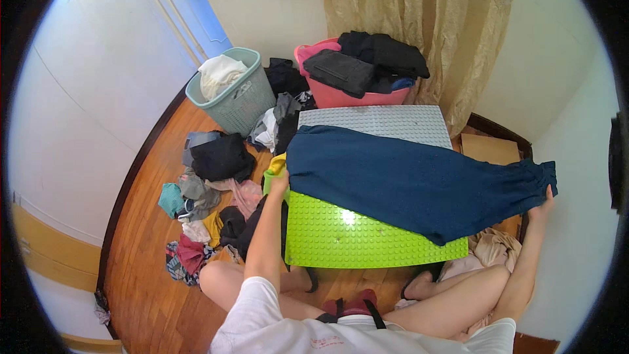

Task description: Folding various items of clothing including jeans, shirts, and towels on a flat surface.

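A pair of dark blue trousers (386,174) lies folded lengthwise across a low table with a studded, bright green top (341,233). My left hand (280,182) is closed on the trousers' wide left end, its fingertips partly hidden by the cloth. At the opposite end, which is gathered and elastic-looking, my right hand (542,202) pinches the lower corner. That gathered end reaches past the table's right edge. Both my arms are spread wide, and the cloth lies fairly flat between them.
Beyond the trousers the tabletop is grey (386,118). Behind it stands a pink basket (357,95) heaped with dark clothes, left of that a pale green laundry basket (239,101). Clothes piles (223,157) cover the floor at left. A cardboard box (490,149) sits at right.
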Tool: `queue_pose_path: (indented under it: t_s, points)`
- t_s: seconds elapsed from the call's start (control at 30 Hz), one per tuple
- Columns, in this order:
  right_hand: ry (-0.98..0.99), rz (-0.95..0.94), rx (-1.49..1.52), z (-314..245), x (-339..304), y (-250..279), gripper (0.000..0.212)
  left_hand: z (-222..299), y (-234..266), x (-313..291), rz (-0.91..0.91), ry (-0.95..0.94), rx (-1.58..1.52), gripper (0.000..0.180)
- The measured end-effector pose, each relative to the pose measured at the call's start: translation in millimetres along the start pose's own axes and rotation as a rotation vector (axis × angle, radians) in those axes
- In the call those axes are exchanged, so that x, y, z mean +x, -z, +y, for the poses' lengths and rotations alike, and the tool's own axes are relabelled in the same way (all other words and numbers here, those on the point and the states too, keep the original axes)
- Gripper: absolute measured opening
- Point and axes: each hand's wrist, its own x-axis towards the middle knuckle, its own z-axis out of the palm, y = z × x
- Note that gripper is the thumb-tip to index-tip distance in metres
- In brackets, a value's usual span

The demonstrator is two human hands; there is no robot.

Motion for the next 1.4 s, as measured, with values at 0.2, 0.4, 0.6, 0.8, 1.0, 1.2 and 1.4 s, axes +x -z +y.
queue_pose_path:
  t_s: [0.2,0.4,0.6,0.8,1.0,1.2,1.4]
  points:
    - [-0.004,-0.061,-0.067,12,-17,-18,0.040,6,-12,-14,-0.487,0.522,-0.995,0.045]
    - [0.017,-0.046,-0.075,19,-8,-20,0.040,51,5,18,-0.185,0.501,-1.429,0.038]
    - [-0.010,-0.019,-0.089,26,-15,-28,0.039,176,0,-51,-0.651,0.073,-1.223,0.028]
    - [-0.005,-0.060,-0.077,23,-8,-20,0.039,212,-27,-43,-0.676,-0.130,-1.211,0.027]
    - [-0.067,-0.073,-0.057,29,-4,-13,0.038,30,-29,48,0.314,-0.151,0.086,0.034]
    - [-0.048,-0.017,-0.093,8,-8,0,0.038,65,-32,31,-0.037,0.083,-0.648,0.021]
    - [-0.022,-0.036,-0.034,11,4,-7,0.037,95,29,56,-0.151,0.079,-0.952,0.017]
